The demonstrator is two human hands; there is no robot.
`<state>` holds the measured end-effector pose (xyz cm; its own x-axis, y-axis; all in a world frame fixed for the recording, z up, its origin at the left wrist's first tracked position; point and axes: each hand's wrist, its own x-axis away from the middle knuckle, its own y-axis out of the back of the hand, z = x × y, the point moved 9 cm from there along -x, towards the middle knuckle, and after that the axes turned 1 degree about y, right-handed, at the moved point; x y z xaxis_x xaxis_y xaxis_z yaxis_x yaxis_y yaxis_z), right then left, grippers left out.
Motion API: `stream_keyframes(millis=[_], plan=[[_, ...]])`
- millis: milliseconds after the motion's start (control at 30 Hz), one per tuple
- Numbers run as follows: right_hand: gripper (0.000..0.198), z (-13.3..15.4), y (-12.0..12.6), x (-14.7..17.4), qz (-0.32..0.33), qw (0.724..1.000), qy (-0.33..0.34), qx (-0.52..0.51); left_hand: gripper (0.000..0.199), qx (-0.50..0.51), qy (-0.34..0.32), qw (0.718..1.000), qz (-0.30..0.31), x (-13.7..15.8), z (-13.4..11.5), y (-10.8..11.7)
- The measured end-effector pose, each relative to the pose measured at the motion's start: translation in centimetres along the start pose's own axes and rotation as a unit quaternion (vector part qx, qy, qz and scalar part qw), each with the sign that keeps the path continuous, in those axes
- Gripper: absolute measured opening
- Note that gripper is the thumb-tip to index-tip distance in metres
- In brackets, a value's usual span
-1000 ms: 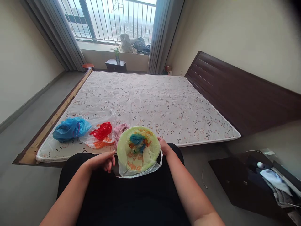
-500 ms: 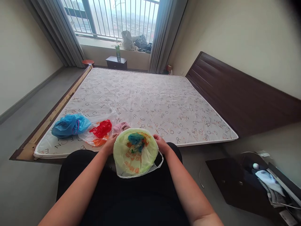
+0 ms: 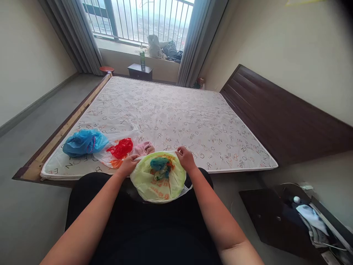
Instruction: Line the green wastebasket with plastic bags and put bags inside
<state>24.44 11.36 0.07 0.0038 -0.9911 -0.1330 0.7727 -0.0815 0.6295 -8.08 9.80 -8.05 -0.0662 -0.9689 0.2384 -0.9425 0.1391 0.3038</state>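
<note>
Between my knees is a round bin-like shape lined with a pale yellow-green plastic bag (image 3: 143, 184); the bin itself is hidden under the bag. A crumpled teal piece and orange-stained rubbish (image 3: 161, 165) lie inside. My left hand (image 3: 127, 165) is closed on the bag's rim at its left side. At the far right of the rim, my right hand (image 3: 185, 158) pinches the bag's edge. Just beyond, on the mattress (image 3: 171, 110), rest a pink cloth (image 3: 143, 148), a red plastic bag (image 3: 121, 148) and a blue plastic bag (image 3: 85, 142).
A white and orange plastic bag (image 3: 103, 158) lies under the red one. To the right stands a dark nightstand (image 3: 259, 206) with a pale cloth (image 3: 311, 215) on it. The dark headboard (image 3: 275, 99) runs along the right wall. A small cabinet (image 3: 140, 72) stands by the window.
Both hands have shifted along the rim toward its far side, my right hand slightly up and left. The bag's near edge now sits a little higher, and the view has tilted slightly.
</note>
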Motion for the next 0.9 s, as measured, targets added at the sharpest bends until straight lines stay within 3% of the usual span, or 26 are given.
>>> stream_keyframes(millis=[100, 167, 267, 367, 533, 667, 767, 900], plan=[[0.018, 1.9, 0.6, 0.4, -0.053, 0.988, 0.069, 0.13, 0.029, -0.103, -0.142, 0.974, -0.143, 0.7, -3.0, 2.0], [0.02, 3.0, 0.4, 0.7, -0.057, 0.978, 0.107, 0.169, 0.023, -0.115, -0.2, 0.953, -0.196, 1.5, -4.4, 2.3], [0.022, 3.7, -0.6, 0.7, -0.018, 0.975, 0.134, 0.176, 0.017, -0.118, -0.18, 0.953, -0.212, 1.7, -4.4, 2.2], [0.026, 3.0, -1.2, 0.4, 0.013, 0.974, 0.12, 0.192, 0.026, -0.147, -0.158, 0.95, -0.225, 1.7, -3.9, 2.8], [0.023, 2.1, -0.7, 0.2, -0.021, 0.962, 0.136, 0.236, 0.037, -0.175, -0.18, 0.937, -0.244, 1.4, -3.4, 4.3], [0.015, 1.9, -0.1, 0.4, -0.033, 0.961, 0.176, 0.212, 0.027, -0.109, -0.204, 0.938, -0.258, 1.5, -3.2, 5.2], [0.012, 0.8, 0.9, 0.5, -0.063, 0.963, 0.155, 0.213, 0.019, -0.044, -0.234, 0.934, -0.267, 2.0, -3.8, 5.6], [0.013, -0.8, 1.8, 0.9, -0.106, 0.967, 0.102, 0.209, 0.02, -0.023, -0.25, 0.907, -0.337, 3.2, -4.6, 6.6]])
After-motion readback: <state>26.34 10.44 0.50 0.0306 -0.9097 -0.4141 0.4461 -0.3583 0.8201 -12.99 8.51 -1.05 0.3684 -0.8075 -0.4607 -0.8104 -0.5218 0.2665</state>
